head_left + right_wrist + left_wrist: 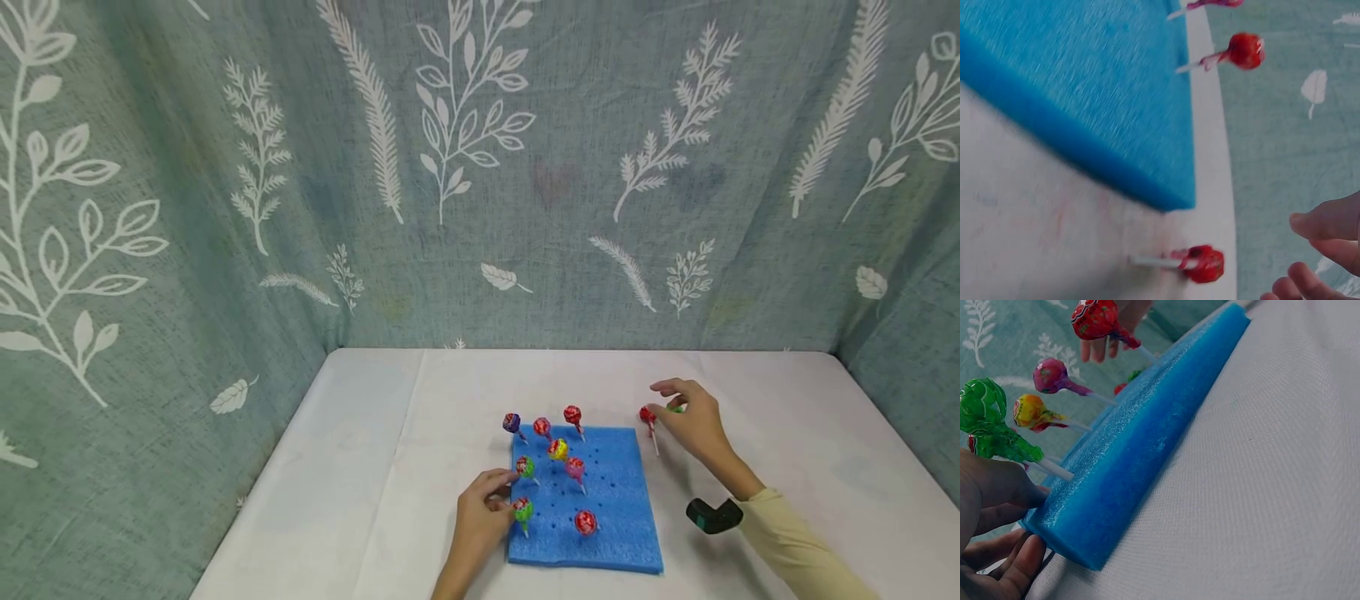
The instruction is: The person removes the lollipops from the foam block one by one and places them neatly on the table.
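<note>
A blue foam board [622, 500] lies on the table with several wrapped lollipops stuck in it by their sticks. Along its left edge, my left hand [483, 512] grips the foam, thumb and fingers about the edge in the left wrist view. Close to those fingers stand two green lollipops [522, 510]. Beyond the board's right side, my right hand [693, 421] hovers with thumb and forefinger apart, holding nothing. Below its fingertips lies a loose red lollipop [1204, 264]. Something green [677, 408], perhaps another lollipop, is partly hidden by that hand.
Purple [512, 423], yellow [557, 450], pink [575, 468] and red [586, 522] lollipops rise from the board, among small holes. A black device [714, 516] sits at the right wrist. Green leaf-patterned cloth [555, 250] hangs behind the white table [360, 467].
</note>
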`<state>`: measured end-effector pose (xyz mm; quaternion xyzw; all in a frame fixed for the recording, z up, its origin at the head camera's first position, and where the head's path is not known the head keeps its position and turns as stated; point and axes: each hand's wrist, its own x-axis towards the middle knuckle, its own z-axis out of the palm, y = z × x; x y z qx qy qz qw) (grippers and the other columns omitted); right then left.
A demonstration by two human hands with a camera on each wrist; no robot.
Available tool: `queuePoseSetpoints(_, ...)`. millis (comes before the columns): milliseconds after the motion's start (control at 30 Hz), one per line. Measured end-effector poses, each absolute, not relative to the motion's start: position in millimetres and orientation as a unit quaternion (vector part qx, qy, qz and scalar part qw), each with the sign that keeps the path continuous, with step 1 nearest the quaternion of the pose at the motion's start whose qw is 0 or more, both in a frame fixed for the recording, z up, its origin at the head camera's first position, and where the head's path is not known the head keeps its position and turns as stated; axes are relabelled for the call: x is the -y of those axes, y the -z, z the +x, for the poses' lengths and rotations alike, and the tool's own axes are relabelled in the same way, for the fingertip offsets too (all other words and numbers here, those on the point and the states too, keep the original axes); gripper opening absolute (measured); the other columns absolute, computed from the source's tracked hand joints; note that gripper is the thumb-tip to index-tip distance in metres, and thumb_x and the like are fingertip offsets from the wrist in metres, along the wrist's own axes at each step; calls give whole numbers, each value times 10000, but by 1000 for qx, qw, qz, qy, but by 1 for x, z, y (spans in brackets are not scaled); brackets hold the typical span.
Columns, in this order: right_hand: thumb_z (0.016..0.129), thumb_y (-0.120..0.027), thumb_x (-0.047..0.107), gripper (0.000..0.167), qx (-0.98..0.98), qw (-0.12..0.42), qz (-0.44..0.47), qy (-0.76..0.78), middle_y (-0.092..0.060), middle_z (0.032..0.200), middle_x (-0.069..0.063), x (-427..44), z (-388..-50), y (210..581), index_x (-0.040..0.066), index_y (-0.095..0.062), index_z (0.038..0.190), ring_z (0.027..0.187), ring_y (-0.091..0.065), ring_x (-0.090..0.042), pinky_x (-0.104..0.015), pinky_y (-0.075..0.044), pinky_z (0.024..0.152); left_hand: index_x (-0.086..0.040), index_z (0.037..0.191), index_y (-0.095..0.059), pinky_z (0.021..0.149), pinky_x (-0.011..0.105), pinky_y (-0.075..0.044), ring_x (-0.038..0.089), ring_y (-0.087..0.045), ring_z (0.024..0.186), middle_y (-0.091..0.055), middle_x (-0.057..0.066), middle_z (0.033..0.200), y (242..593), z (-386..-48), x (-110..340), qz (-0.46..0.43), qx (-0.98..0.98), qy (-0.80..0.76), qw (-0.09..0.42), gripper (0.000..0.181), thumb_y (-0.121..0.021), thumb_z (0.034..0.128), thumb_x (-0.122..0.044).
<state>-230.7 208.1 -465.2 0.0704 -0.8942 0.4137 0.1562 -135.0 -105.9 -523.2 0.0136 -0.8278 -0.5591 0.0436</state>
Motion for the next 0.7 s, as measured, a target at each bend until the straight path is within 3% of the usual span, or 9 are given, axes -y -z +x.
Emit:
queuePoseSetpoints(533,797,-736,78,315,878,136,117,-443,-599,1064,-180,-176,-225,449,18,-644,1092,911,-599,-329,-475,-538,751,-75,1054,-709,653,201,-508,180,-584,921,-614,30,1110,522,-134,106,11,823,566,47,490,-564,660,177)
queuePoseSetpoints(700,788,-749,94,336,882,117,129,-438,-607,1080,-147,-164,-223,453,49,-640,1103,929,-606,-311,-450,-542,749,-62,1041,-711,660,211,-513,194,-593,907,-621,34,1090,521,-133,105,3,819,571,58,487,-559,649,185)
